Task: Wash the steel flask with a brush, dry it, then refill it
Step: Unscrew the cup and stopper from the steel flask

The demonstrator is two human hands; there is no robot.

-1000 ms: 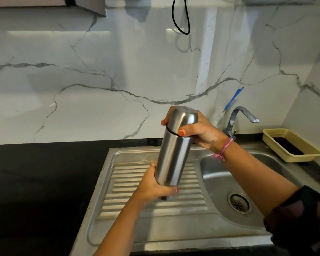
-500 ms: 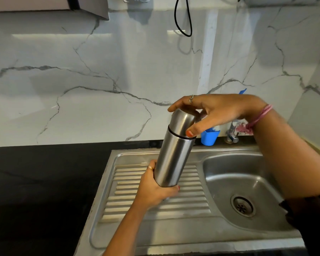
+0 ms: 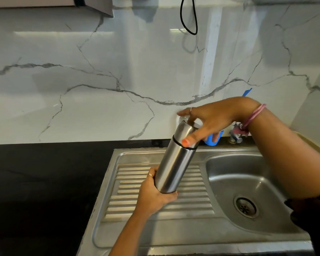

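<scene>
left hand (image 3: 153, 196) grip clamped round smooth cylindrical steel flask (image 3: 175, 161); right hand (image 3: 211, 119) pinching its cap (image 3: 186, 133).

sink (image 3: 235, 174): steel, set in black desk (image 3: 44, 182) | blue cup (image 3: 211, 140): behind sink, at marble wall (image 3: 118, 61) | black cable (image 3: 189, 17): hung on wall

From my seat, the tap (image 3: 236, 136) is mostly hidden behind the right hand (image 3: 214, 119); only its base shows. The blue cup (image 3: 213, 139) peeks out partly. The flask's (image 3: 175, 163) bottom sits buried in the left hand (image 3: 153, 196).
</scene>
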